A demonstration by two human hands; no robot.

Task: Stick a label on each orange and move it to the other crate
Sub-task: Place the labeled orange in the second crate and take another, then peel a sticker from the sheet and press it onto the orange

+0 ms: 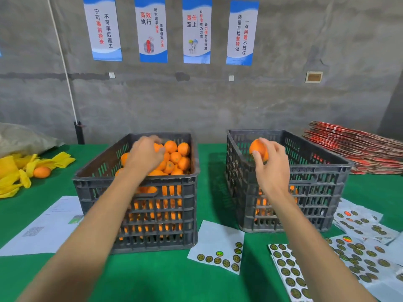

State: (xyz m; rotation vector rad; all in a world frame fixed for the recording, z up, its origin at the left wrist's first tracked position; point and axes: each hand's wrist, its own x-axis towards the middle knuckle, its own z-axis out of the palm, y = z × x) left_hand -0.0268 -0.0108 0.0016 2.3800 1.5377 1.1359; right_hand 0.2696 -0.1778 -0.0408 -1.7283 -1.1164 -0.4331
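Green table (pixel 202 280) under a concrete wall, your left hand (pixel 146 154) curled, blurred, grip unclear, in the full crate (pixel 135 186), your right hand (pixel 272 166) gripping an orange (pixel 257 148) over the right crate (pixel 316 177), label sheets (pixel 218 247) nearby

Full crate (pixel 135 184) left of sparse crate (pixel 305 171); label sheets (pixel 220 249) before both.
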